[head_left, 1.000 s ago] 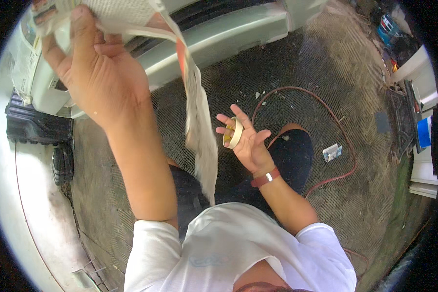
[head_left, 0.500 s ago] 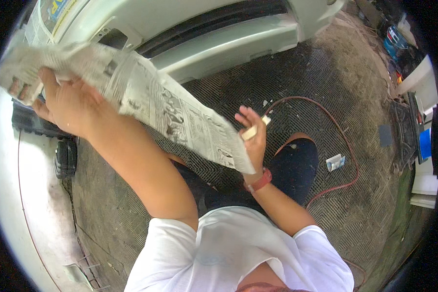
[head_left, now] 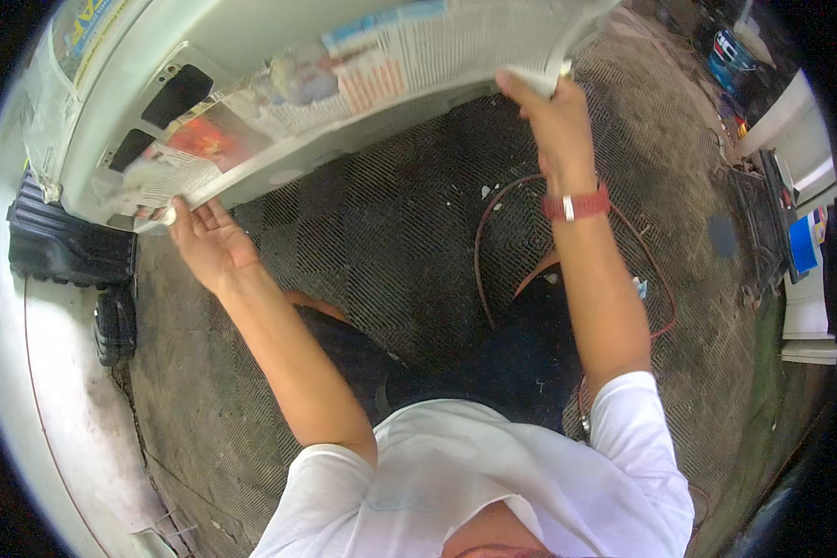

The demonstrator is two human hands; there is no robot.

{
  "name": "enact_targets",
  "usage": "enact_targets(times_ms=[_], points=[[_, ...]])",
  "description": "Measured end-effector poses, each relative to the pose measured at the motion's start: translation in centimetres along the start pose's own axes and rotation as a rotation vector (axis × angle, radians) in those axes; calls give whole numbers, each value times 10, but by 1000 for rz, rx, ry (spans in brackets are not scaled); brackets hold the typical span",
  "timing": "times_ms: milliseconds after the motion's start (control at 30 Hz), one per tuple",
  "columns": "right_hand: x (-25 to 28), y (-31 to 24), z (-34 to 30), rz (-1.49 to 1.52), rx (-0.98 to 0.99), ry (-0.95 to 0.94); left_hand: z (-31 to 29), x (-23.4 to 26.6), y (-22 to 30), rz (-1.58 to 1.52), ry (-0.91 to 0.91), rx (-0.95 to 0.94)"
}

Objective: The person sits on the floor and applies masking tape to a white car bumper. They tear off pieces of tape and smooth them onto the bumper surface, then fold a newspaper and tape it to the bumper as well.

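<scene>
A long strip of newspaper (head_left: 372, 79) is stretched along a pale car bumper (head_left: 279, 177), over its lower middle part. My left hand (head_left: 216, 246) pinches the strip's lower left corner between thumb and fingers, palm partly upward. At the right end, my right hand (head_left: 563, 130), with a red-banded watch (head_left: 577, 205) on the wrist, grips the paper by its lower edge. A small cream-coloured piece (head_left: 565, 69) shows beside the right fingers; most of it is hidden, perhaps the roll of tape seen earlier.
A reddish hose (head_left: 479, 232) curves over the dark ribbed mat (head_left: 372, 205) near my knees. Black plastic parts (head_left: 70, 232) stand by the white wall at left. A blue bucket (head_left: 730, 60) and blue-white containers (head_left: 806, 244) are at right. White crumbs lie on the mat.
The newspaper has swung from a slanted hang across my arms to lie along the bumper. My right hand has risen forward to its right end; my left hand has shifted right and down.
</scene>
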State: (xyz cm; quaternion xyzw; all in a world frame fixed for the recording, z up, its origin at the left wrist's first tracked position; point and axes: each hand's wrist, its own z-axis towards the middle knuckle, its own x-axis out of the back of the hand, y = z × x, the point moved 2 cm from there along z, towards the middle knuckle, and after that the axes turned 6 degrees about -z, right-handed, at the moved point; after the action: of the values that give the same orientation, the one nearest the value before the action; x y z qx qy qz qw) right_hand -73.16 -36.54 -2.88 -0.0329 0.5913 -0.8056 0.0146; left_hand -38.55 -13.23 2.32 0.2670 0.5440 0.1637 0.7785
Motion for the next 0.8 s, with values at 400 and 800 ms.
enact_targets(times_ms=[400,800], points=[[-28,20,70,-395,194,231,33,53,-41,344,-223,363],[-59,-8,67,-316,280,460,91,86,-28,777,-264,-100]])
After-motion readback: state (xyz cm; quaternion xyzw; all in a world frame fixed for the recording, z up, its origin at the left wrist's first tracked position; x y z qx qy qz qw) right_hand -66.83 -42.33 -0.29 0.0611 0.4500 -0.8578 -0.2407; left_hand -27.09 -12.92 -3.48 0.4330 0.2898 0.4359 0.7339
